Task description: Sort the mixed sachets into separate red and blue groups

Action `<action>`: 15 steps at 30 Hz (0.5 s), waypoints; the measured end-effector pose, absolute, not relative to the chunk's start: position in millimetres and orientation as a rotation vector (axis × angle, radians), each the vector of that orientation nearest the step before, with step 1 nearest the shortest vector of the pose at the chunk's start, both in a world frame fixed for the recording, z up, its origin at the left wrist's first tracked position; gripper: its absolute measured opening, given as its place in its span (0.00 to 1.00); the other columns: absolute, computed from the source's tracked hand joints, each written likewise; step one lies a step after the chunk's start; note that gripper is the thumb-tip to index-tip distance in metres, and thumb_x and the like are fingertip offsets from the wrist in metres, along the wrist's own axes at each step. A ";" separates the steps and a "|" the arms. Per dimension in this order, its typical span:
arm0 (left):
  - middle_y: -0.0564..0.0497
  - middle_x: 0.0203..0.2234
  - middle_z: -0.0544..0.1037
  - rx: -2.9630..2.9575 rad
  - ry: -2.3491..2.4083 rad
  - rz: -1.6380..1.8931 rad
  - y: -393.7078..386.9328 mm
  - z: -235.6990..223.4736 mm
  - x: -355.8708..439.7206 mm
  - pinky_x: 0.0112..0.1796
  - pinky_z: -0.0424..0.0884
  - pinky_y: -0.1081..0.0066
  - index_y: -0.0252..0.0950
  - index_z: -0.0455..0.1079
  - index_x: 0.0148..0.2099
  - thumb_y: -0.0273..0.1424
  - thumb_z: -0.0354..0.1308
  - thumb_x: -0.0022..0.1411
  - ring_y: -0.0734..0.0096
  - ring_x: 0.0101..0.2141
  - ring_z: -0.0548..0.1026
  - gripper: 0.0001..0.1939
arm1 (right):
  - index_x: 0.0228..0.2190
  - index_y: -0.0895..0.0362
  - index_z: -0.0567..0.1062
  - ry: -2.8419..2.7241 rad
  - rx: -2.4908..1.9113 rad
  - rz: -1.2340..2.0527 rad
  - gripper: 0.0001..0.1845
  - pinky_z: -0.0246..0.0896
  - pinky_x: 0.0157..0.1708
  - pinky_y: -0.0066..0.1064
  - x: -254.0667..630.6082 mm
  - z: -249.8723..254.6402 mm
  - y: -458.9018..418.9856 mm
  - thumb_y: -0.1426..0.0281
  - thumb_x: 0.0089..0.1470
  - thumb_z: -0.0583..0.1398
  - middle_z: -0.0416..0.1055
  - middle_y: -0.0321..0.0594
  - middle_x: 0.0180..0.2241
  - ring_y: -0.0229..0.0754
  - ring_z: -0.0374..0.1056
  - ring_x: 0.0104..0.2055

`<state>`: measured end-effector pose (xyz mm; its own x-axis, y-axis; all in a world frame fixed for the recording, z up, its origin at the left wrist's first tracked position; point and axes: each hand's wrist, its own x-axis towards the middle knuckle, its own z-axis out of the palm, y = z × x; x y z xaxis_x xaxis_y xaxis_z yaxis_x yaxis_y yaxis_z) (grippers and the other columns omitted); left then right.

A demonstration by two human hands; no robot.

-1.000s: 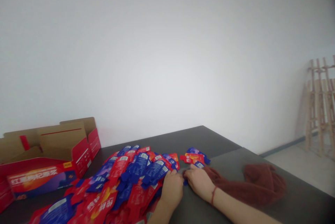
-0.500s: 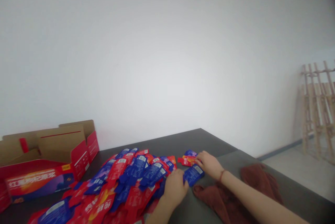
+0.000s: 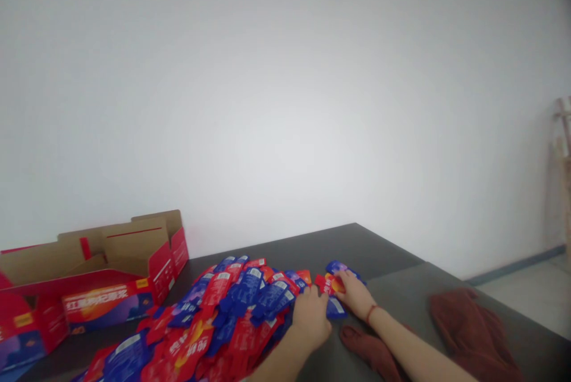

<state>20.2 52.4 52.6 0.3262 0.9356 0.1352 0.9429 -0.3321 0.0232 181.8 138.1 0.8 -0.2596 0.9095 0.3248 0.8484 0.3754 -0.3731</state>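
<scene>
A heap of red and blue flat sachets (image 3: 232, 310) covers the dark table. At its right edge rests my left hand (image 3: 311, 318), palm down with fingers a little apart, touching the nearest sachets; I see nothing held in it. My right hand (image 3: 355, 296) has its thumb and fingers closed on the end of a red sachet (image 3: 328, 284). Under that hand lies a blue sachet (image 3: 335, 309), partly hidden. Just beyond it is another blue and purple sachet (image 3: 336, 266).
Open red printed cartons (image 3: 109, 304) with brown insides stand at the left. A brown cloth (image 3: 473, 328) lies on the table (image 3: 348, 245) beside and under my right forearm. Behind is a white wall (image 3: 285, 102); part of a wooden rack (image 3: 565, 162) shows at far right.
The view has turned a little left, so everything sits further right. My left hand has its fingers stretched further forward toward the heap. My right hand has shifted from beside the blue sachet onto the red one.
</scene>
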 end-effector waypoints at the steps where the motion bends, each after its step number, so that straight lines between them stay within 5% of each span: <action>1: 0.40 0.49 0.67 -2.457 -1.754 -0.197 51.3 61.3 12.2 0.47 0.64 0.58 0.36 0.67 0.50 0.29 0.55 0.51 0.51 0.50 0.65 0.22 | 0.48 0.60 0.70 -2.151 -1.488 0.202 0.22 0.57 0.50 0.35 182.8 0.3 137.9 0.73 0.49 0.58 0.68 0.50 0.48 0.47 0.65 0.50; 5: 0.43 0.46 0.68 -2.184 -1.856 -0.241 54.1 97.1 -35.8 0.46 0.64 0.64 0.36 0.68 0.48 0.27 0.52 0.53 0.58 0.48 0.66 0.18 | 0.47 0.59 0.70 -2.174 -1.369 0.328 0.20 0.58 0.50 0.32 184.6 0.4 137.8 0.75 0.51 0.55 0.71 0.46 0.47 0.43 0.67 0.49; 12: 0.33 0.49 0.66 -1.966 -2.061 -0.239 46.6 112.4 -101.4 0.50 0.58 0.50 0.26 0.69 0.45 0.24 0.49 0.54 0.45 0.52 0.62 0.17 | 0.36 0.57 0.77 -2.346 -1.141 0.490 0.14 0.63 0.41 0.29 183.1 -1.0 127.7 0.76 0.51 0.53 0.75 0.41 0.38 0.40 0.70 0.40; 15: 0.40 0.53 0.65 -2.140 -1.919 -0.266 36.5 97.0 -73.4 0.55 0.53 0.58 0.31 0.68 0.50 0.24 0.46 0.58 0.55 0.55 0.60 0.18 | 0.30 0.56 0.78 -2.403 -1.094 0.480 0.14 0.63 0.42 0.29 188.2 9.9 125.6 0.78 0.50 0.53 0.75 0.40 0.36 0.40 0.70 0.38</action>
<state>-73.4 36.5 97.0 0.1135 0.9465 0.3020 0.9930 -0.0979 -0.0662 188.2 125.6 9.9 -0.5817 0.7716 0.2573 0.6136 0.6239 -0.4840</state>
